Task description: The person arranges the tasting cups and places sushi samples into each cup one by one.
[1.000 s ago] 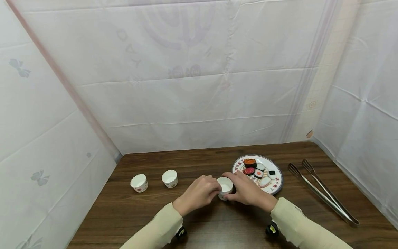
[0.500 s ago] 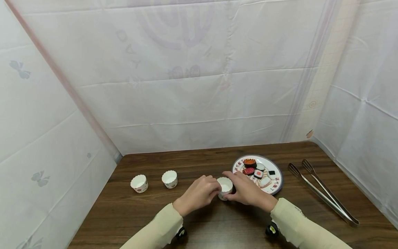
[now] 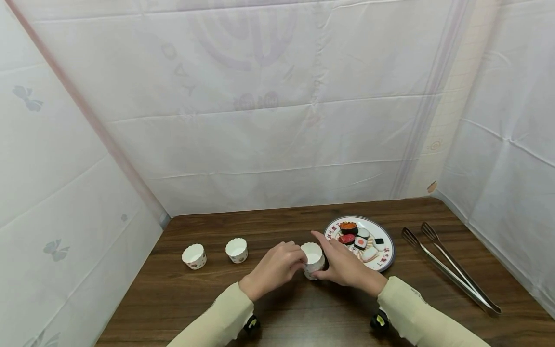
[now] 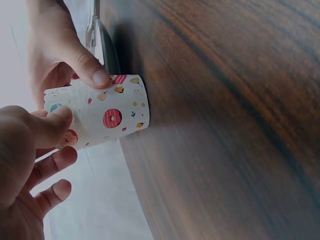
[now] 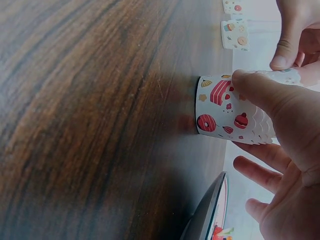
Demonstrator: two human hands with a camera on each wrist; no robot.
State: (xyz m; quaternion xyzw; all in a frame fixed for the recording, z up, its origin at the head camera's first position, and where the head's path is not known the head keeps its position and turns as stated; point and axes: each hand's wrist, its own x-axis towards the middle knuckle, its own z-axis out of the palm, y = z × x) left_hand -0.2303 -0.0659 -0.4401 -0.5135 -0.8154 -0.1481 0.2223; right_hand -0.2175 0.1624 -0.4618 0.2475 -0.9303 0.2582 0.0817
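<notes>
A nested stack of white paper baking cups (image 3: 315, 270), printed with cakes and doughnuts, stands on the table between both hands. Several scalloped rims show one inside another in the right wrist view. My left hand (image 3: 277, 267) pinches the rim of the top cup (image 5: 284, 76) between thumb and fingers; that cup sits a little raised from the rest. My right hand (image 3: 347, 265) holds the stack from the right, its thumb (image 5: 250, 87) against the printed side and its other fingers behind. The right index finger is stretched out past the rim.
Two single paper cups, one farther left (image 3: 194, 257) and one nearer (image 3: 236, 250), stand on the wooden table (image 3: 173, 308). Behind my right hand lies a plate (image 3: 387, 262) with several sushi pieces (image 3: 360, 242). Metal tongs (image 3: 455, 274) lie along the right side.
The top cup's rim has risen slightly, pinched by my left hand. My right index finger has straightened and lifted away from the rim. The other cups, plate and tongs have stayed put.
</notes>
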